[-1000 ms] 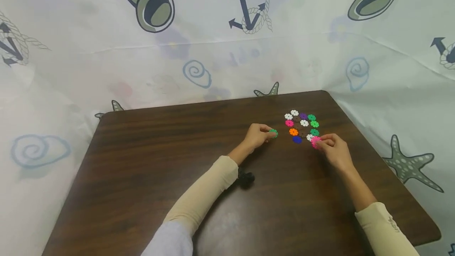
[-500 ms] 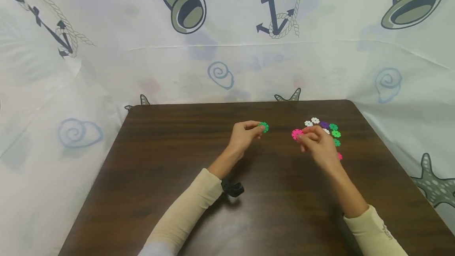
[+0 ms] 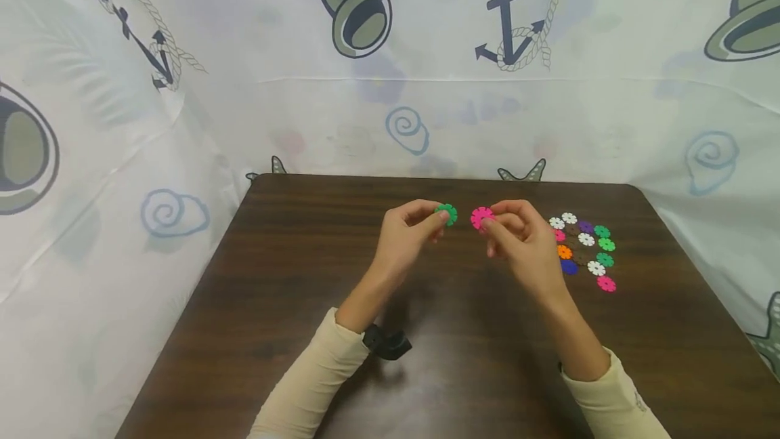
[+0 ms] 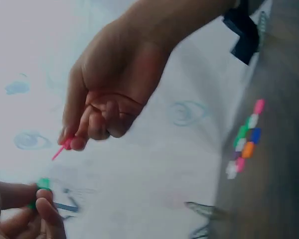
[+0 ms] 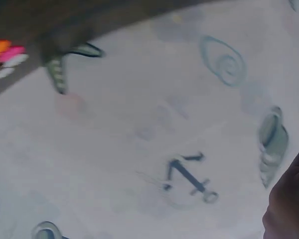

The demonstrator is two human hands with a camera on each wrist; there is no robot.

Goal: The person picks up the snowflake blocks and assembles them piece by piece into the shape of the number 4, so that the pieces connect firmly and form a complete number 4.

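Note:
My left hand point(image 3: 396, 239) pinches a green notched disc point(image 3: 451, 213) between thumb and fingertips above the table. Facing it, my right hand point(image 3: 529, 253) pinches a pink notched disc point(image 3: 479, 217). A small gap separates the two discs. The left wrist view shows the pink disc point(image 4: 60, 150) edge-on, just above the green disc point(image 4: 43, 183). To the right of my right hand, several flower-shaped discs point(image 3: 586, 240) in white, purple, green, orange, blue, brown and pink lie on the table. In the right wrist view, only a dark part of a hand point(image 5: 289, 204) shows; its held disc is out of sight.
The dark wood-grain table point(image 3: 292, 276) extends beneath both arms. A black wrist strap point(image 3: 388, 344) juts from the left wrist. Behind the table hangs a white cloth point(image 3: 341, 120) printed with anchors, shells and starfish.
My right hand has moved left, away from the loose discs, carrying the pink disc close to the green one. My left hand still holds the green disc. The head view has turned left.

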